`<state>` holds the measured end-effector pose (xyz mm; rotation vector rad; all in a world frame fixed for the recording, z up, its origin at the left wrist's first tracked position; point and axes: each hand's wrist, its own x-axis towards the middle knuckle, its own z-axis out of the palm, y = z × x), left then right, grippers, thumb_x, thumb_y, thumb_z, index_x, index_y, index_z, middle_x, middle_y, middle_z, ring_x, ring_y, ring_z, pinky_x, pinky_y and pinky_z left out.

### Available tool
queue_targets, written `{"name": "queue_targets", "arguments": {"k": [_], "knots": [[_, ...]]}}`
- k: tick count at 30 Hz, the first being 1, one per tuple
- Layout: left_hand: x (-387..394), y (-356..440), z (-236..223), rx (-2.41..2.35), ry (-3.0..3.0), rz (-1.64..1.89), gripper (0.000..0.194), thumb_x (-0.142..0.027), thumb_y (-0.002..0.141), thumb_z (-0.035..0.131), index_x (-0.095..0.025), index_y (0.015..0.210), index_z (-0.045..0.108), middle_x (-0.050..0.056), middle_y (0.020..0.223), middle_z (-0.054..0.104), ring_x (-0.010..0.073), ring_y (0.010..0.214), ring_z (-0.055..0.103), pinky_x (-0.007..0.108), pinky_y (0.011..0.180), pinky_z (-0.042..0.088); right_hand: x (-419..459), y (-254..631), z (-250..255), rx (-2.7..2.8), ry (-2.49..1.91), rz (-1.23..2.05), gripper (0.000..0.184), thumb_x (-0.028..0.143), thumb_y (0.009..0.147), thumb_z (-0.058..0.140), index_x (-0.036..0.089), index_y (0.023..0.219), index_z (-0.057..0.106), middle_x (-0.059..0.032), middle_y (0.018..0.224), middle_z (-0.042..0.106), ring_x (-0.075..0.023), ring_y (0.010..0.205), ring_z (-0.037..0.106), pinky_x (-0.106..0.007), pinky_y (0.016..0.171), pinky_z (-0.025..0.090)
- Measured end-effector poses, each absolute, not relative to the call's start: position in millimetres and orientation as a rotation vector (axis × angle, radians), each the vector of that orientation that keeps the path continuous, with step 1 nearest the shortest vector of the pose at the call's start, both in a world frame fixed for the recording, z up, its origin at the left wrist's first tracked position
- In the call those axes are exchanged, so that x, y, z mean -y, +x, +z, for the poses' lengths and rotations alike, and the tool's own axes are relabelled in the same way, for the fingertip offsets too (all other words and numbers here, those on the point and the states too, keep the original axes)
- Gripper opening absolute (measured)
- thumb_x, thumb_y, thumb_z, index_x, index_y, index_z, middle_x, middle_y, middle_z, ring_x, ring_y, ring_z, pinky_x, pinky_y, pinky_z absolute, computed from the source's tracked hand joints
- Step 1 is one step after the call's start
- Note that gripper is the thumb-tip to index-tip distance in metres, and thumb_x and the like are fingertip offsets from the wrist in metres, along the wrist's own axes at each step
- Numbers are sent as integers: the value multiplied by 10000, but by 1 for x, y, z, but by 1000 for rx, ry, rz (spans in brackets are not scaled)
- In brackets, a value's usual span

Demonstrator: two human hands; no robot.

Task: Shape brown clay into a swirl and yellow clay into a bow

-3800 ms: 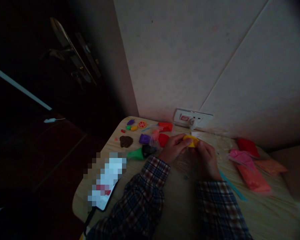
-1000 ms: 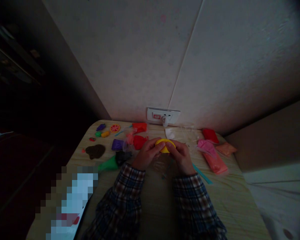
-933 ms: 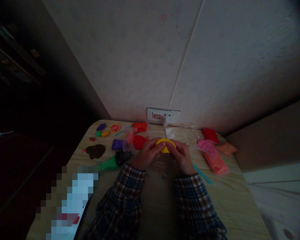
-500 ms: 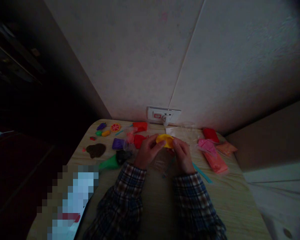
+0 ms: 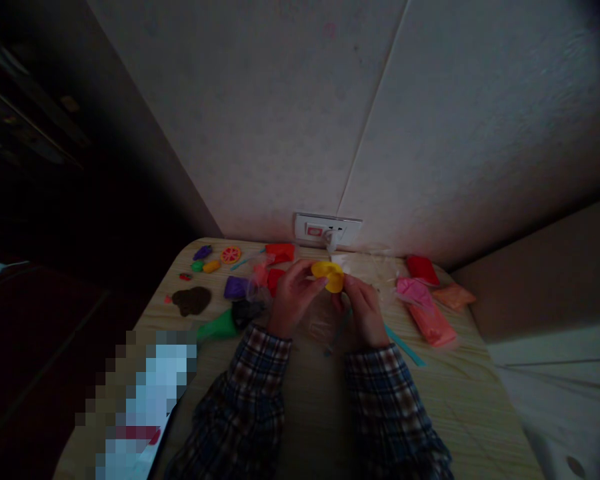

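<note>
Between both hands, above the table, is a flattened yellow piece of modelling clay (image 5: 331,275), bent with a notch near its middle. My left hand (image 5: 296,297) pinches its left side, thumb in front. The fingers of my right hand (image 5: 364,305) close on its right edge. Just left of my left hand lie a red packet (image 5: 275,281) and a pale clear wrapper. Below the hands, a crumpled clear wrapper (image 5: 321,327) rests on the wood. A turquoise plastic strip (image 5: 405,348) runs out from beside my right wrist.
Left on the table (image 5: 470,400) are small clay fruits (image 5: 211,267), a brown clay lump (image 5: 193,301), a purple packet (image 5: 236,287) and a green packet (image 5: 217,327). Pink and red packets (image 5: 430,320) lie right. Behind is a wall socket (image 5: 327,230); a pixelated screen (image 5: 155,400) stands front left.
The yellow clay has gone from a wide flat oval to a bent, notched shape between my fingers. My hands have shifted only slightly; the things on the table look unmoved.
</note>
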<state>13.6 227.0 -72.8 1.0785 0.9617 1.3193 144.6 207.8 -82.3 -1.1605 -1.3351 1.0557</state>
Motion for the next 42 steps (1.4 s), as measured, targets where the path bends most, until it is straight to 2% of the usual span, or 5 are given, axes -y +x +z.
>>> {"name": "queue_targets", "arguments": {"k": [10, 25, 30, 36, 42], "knots": [[-226, 10, -68, -956, 1229, 1371, 78, -224, 738, 631, -182, 802, 645, 26, 872, 705, 176, 864, 662, 301, 824, 518, -208, 146, -82, 1231, -1246, 953, 544, 574, 926, 279, 215, 692, 614, 22, 481, 433, -143, 490, 413, -301, 505, 296], [-226, 13, -68, -975, 1092, 1280, 297, -305, 628, 762, -172, 855, 625, 38, 902, 700, 179, 840, 665, 287, 763, 539, -209, 145, -84, 1378, -1253, 964, 425, 526, 868, 462, 193, 606, 504, 33, 547, 444, -117, 539, 389, -250, 498, 264], [-225, 12, -70, -908, 999, 1267, 271, -432, 744, 649, -170, 814, 654, 42, 868, 697, 184, 818, 657, 290, 705, 544, -210, 146, -86, 1323, -1284, 937, 429, 521, 859, 467, 189, 593, 518, 24, 557, 457, -122, 563, 403, -249, 509, 288], [-225, 10, -67, -943, 1069, 1251, 127, -278, 711, 690, -172, 775, 664, 14, 824, 685, 160, 811, 643, 289, 770, 527, -210, 145, -86, 1316, -1273, 963, 411, 511, 867, 457, 196, 607, 496, 24, 568, 442, -119, 549, 378, -252, 485, 270], [-225, 12, -67, -900, 1071, 1238, 240, -170, 633, 743, -167, 845, 632, 31, 936, 673, 161, 896, 629, 305, 851, 500, -210, 144, -84, 1283, -1242, 967, 406, 485, 895, 408, 215, 592, 427, 34, 552, 393, -124, 540, 358, -268, 498, 271]]}}
